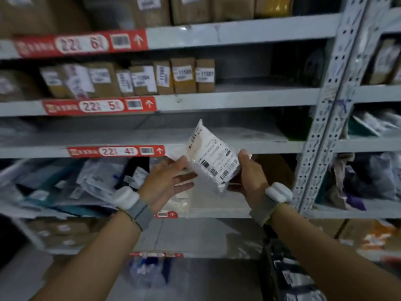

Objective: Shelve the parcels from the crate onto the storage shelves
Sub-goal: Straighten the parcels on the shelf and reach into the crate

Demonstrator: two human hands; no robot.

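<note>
Holding a white parcel (211, 157) up at the middle of the view, the person seems to be at the placing step: one packet is in hand and is being matched to a shelf. The right hand (249, 177) grips the parcel's lower end on its 4 o'clock side, thumb over the label and fingers curled beneath. The left hand (171, 179) lies on the 8 o'clock side with its fingers nearly straight, touching the edge and steadying rather than clasping it. The parcel is tilted, top corner pointing to 11 o'clock, in the air just in front of shelf 22-4 (249, 146) and touching no shelf. That shelf shows bare board from 12 to 2 o'clock of the parcel. Shelf 22-5 (238, 98) above carries a row of brown boxes (184, 76) at 11 o'clock. A dark bin (288, 276) of labelled packets at 5 o'clock is probably the crate. Next, I judge, the label must be matched to a shelf tag, then the soft packet pushed well onto the board before release, so it cannot slide off the lip
</note>
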